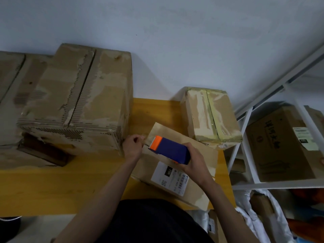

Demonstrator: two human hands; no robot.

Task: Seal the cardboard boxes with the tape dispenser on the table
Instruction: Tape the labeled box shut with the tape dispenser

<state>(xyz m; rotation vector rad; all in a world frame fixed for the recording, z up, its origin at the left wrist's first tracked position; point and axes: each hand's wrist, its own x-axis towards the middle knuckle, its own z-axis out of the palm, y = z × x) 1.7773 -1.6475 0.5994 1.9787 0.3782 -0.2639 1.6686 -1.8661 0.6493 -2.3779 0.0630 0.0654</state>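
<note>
A flat cardboard box [198, 188] with a white shipping label [169, 178] lies tilted on the yellow table [61, 188] in front of me. My right hand [194, 160] grips a blue tape dispenser [172, 149] with an orange front end, held over the box's top. My left hand [134, 145] is at the box's far left corner, fingers pinched together just ahead of the dispenser's orange end; whether tape is between them is too small to tell.
A big worn cardboard box [78, 100] stands at the back left on other flattened boxes. A smaller box [210, 116] with yellowish tape sits at the back right. A white metal shelf [252, 172] with boxes stands to the right of the table.
</note>
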